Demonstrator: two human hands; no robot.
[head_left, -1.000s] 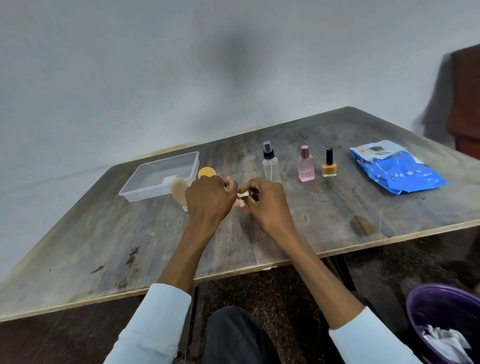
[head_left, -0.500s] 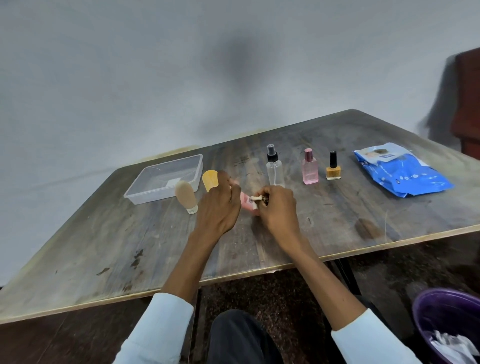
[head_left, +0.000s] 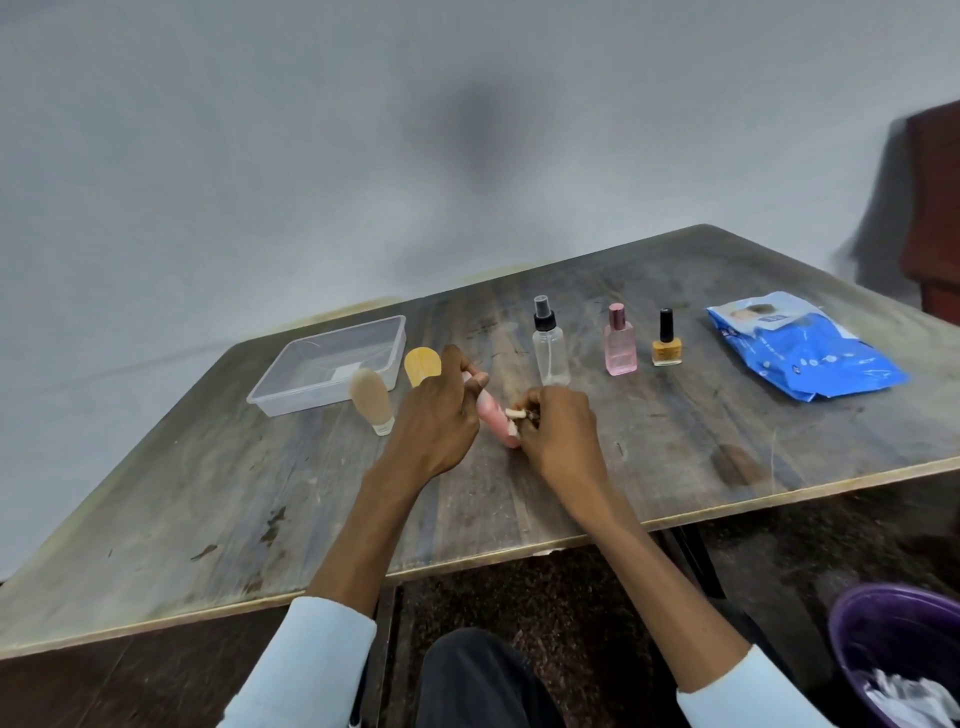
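The left hand (head_left: 436, 415) grasps the pink tube (head_left: 496, 423), which slants from 11 to 5 o'clock above the table (head_left: 208, 493). At the tube's 3 o'clock, the right hand (head_left: 561, 431) pinches a small white piece (head_left: 514, 414).

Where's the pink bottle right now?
Head view, mid-table: the pink bottle sits tilted, left hand gripping its far end, right hand pinching its white cap, just in front of the clear spray bottle.

pink tube (head_left: 494, 418) half hidden by left grip (head_left: 441, 415), white cap (head_left: 513, 414) mostly inside right grip (head_left: 561, 434), purple bin (head_left: 898, 634) cropped
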